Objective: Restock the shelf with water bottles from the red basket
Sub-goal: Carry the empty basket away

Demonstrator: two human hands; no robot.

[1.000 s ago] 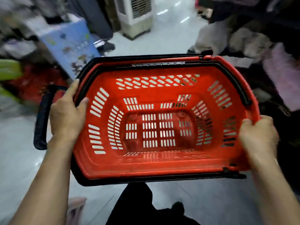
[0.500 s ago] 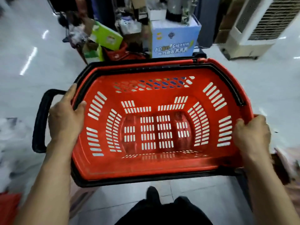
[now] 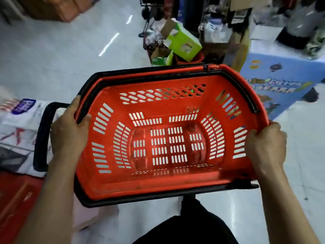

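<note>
Left hand: I see my left hand gripping the left end of the red basket, thumb hooked over the rim to the inside, palm against the outer wall, forefinger lying straight along the rim edge
Right hand: my right hand is clamped on the basket's right end, fingers curled over the rim, knuckles toward me
Hands together: both are closed on the same basket, one at each short end, well apart, forearms running in from the lower corners
Red basket: held in the air in front of me above the floor, mouth tipped toward the camera, so I look onto its slotted bottom and slotted walls
Carry handles: black carry handles lie folded flat along the rim
Pull handle: a black loop handle sticks out from the left end; my left hand sits between it and the basket wall
Floor: pale and glossy, with streaks of reflected light
Beyond the basket: a green carton tilted among blurred goods, and a blue printed box just right of the far rim
Left side: white printed sacks beside the loop handle, with something red below them, too blurred to name
Below: dark trousers under the near rim
</note>
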